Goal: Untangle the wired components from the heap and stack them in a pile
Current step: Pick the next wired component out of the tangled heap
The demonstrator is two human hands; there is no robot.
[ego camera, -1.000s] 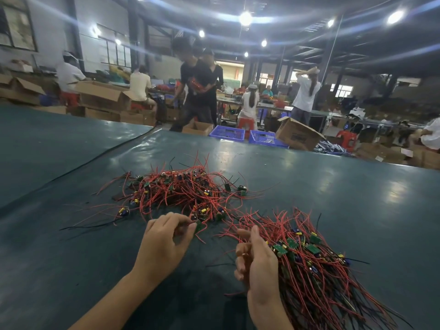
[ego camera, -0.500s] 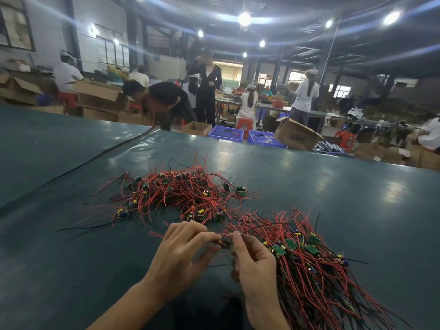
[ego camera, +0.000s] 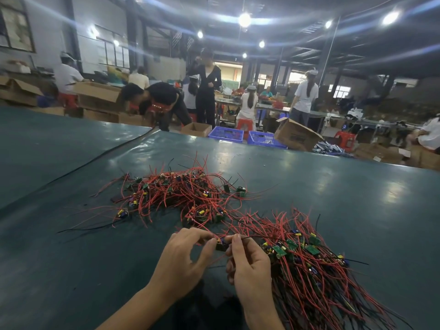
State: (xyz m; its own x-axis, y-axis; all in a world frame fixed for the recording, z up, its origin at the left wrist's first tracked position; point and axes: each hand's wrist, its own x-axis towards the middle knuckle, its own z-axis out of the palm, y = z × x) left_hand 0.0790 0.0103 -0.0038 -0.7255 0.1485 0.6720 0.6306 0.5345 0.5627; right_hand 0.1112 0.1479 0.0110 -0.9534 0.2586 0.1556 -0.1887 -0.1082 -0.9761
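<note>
Wired component (ego camera: 220, 244): one small board is pinched between both hands, just near of the tangled heap (ego camera: 181, 194). It is gripped by the curled thumb and forefinger of the left hand (ego camera: 181, 260) on one side and by those of the right hand (ego camera: 248, 265) on the other. The sorted pile (ego camera: 309, 270) lies just beside the right hand, on the green table (ego camera: 357, 198). Untangling is judged to be the step in hand. Next, the piece must be drawn clear of the heap without neighbours being dragged along, then laid rightward on the pile.
</note>
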